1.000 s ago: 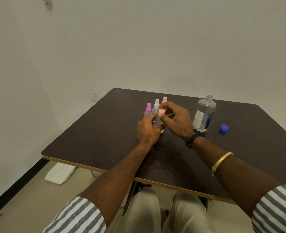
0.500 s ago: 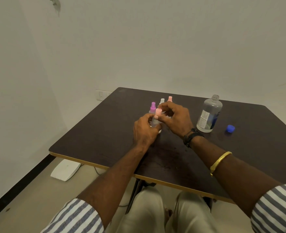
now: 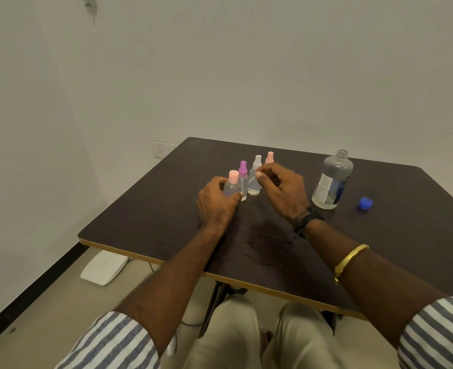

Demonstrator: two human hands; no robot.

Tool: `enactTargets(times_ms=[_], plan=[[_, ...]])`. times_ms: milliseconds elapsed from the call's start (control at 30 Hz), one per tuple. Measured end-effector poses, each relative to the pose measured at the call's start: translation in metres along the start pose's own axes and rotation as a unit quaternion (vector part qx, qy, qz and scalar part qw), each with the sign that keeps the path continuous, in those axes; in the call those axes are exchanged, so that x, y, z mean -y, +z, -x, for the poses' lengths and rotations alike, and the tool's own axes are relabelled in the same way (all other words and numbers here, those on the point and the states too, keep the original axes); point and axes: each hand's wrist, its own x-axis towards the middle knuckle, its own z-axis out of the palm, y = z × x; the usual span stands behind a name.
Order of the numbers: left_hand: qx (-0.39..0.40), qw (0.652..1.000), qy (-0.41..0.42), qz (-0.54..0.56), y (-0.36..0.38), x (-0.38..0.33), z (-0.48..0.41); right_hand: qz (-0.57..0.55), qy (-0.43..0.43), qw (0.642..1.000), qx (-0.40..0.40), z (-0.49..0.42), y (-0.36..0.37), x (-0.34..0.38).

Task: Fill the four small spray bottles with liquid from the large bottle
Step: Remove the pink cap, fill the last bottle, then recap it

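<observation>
Four small clear spray bottles stand close together on the dark table. My left hand grips the nearest one, the pink-capped bottle, which stands upright. Behind it are the purple-topped bottle, the white-topped bottle and a second pink-topped bottle, partly hidden by my fingers. My right hand hovers just right of the white-topped bottle, its fingers loosely curled and holding nothing. The large clear bottle stands uncapped to the right, with liquid low inside. Its blue cap lies beside it.
Wet smears mark the table in front of my hands. A white flat device lies on the floor at the left, below a wall socket. The table's near edge runs above my knees.
My right hand has let go of the pink cap and drawn back to the right. My left hand has shifted the pink-capped bottle slightly left, beside the purple-topped one.
</observation>
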Motion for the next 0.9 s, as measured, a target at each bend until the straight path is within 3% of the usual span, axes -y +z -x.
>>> enactTargets(times_ms=[367,500,733,900], plan=[[0.001,1.000,-0.027,-0.006,0.005,0.000,-0.004,0.009,0.008,1.000,-0.004,0.003,-0.003,-0.010],[-0.036,0.999,-0.006,0.004,0.007,-0.006,-0.001,0.009,0.010,1.000,-0.005,0.004,-0.004,-0.010],[-0.167,0.976,0.133,0.042,0.006,-0.045,0.005,0.011,0.004,1.000,-0.019,0.005,-0.008,-0.011],[-0.080,0.969,0.202,0.120,0.020,-0.061,0.012,0.019,0.013,0.999,-0.028,0.005,-0.017,-0.017]])
